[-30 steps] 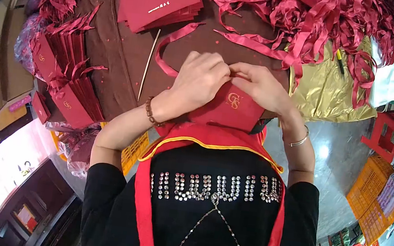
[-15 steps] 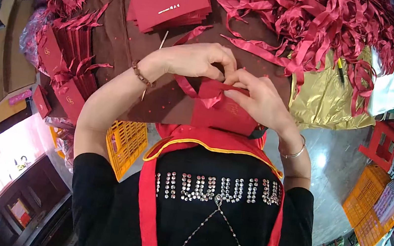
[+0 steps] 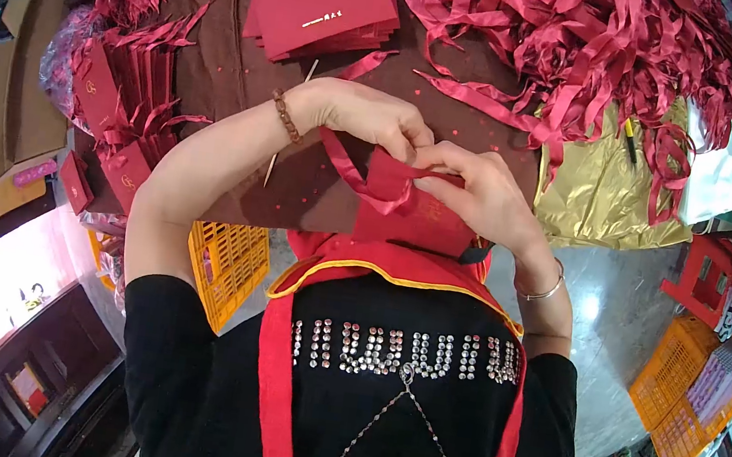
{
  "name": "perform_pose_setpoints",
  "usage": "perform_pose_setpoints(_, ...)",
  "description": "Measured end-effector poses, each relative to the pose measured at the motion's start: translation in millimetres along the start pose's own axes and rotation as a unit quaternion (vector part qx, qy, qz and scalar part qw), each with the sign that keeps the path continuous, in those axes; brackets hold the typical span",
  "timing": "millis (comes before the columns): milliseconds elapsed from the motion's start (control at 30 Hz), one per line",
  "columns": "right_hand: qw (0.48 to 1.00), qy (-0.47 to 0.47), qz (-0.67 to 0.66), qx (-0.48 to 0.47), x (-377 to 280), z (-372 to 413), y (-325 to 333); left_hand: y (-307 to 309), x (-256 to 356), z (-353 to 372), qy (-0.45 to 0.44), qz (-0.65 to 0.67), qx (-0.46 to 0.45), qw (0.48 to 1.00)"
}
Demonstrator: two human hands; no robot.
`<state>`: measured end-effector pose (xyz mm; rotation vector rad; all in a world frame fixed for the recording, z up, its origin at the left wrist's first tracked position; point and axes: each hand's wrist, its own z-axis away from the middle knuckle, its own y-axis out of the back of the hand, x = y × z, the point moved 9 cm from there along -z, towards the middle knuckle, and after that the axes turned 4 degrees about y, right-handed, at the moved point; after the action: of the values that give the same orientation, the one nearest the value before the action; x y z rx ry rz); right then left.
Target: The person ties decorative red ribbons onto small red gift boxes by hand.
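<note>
A small red paper bag (image 3: pixel 417 228) with a faint gold emblem lies at the near table edge, against my apron. My right hand (image 3: pixel 486 193) grips its upper edge between thumb and fingers. My left hand (image 3: pixel 371 120) is closed, its fingertips at the bag's top beside the right fingertips; what they pinch is hidden. A dark red ribbon (image 3: pixel 344 163) loops below the left hand and crosses the bag's front. A thin pale stick (image 3: pixel 271 169) lies on the table, partly covered by my left forearm.
A stack of red bags (image 3: pixel 326 1) with gold print lies ahead. Loose red ribbons (image 3: pixel 583 54) heap at the right, beside gold plastic sheeting (image 3: pixel 587 198) and a black-yellow pen (image 3: pixel 630 141). Ribboned red bags (image 3: pixel 106 93) stand at left. Orange crates (image 3: pixel 227 266) are on the floor.
My left fingers have shifted slightly down and left, nearer the bag's top edge. My left elbow has moved outward. The right hand still holds the bag.
</note>
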<state>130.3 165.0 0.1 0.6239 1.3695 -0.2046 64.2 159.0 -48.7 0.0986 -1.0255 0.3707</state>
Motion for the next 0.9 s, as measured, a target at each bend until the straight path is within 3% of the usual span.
perform_pose_setpoints(100, 1.0, 0.0, 0.003, -0.005, 0.4, -0.5, -0.2, -4.7, -14.1, -3.1, 0.075, -0.001, -0.007, 0.997)
perform_pose_setpoints(167, 0.999, -0.012, -0.027, -0.01, 5.4, -0.3, -1.5, 1.4, -12.2, -8.7, -0.025, 0.078, 0.054, 0.995)
perform_pose_setpoints(267, 0.998, -0.028, -0.038, -0.028, 3.5, -3.0, 0.4, 8.1, -6.6, -8.6, -0.059, 0.037, 0.107, 0.992)
perform_pose_setpoints(400, 0.997, 0.0, -0.039, -0.073, 1.2, -3.7, -8.4, 20.1, -8.3, -8.2, -0.035, 0.075, 0.169, 0.982)
perform_pose_setpoints(500, 0.998, 0.033, -0.021, -0.044, -9.7, -7.3, -7.2, 40.1, 5.0, 0.3, -0.094, -0.017, 0.245, 0.965)
perform_pose_setpoints(533, 0.998, 0.034, -0.02, -0.046, -12.0, -6.8, -5.6, 45.2, -6.7, 6.0, -0.024, 0.092, 0.268, 0.959)
perform_pose_setpoints(633, 0.998, 0.001, -0.023, -0.054, -8.0, -4.5, -5.7, 67.7, -23.9, 17.8, -0.024, 0.197, 0.363, 0.91)
perform_pose_setpoints(733, 0.999, 0.011, -0.032, -0.04, -6.0, -4.2, -6.1, 64.0, -28.2, 19.1, -0.029, 0.259, 0.398, 0.88)
perform_pose_setpoints(800, 0.999, -0.017, -0.027, -0.019, 3.9, -4.6, -2.6, 45.9, -24.7, 19.6, -0.018, 0.307, 0.371, 0.876)
perform_pose_setpoints(867, 0.998, -0.032, -0.045, 0.0, 12.7, -2.6, 1.6, 31.2, -20.4, 28.5, 0.024, 0.15, 0.367, 0.918)
perform_pose_setpoints(900, 0.997, -0.046, -0.063, 0.016, 18.3, -1.7, 5.2, 29.6, -29.9, 27.9, -0.001, 0.065, 0.385, 0.921)
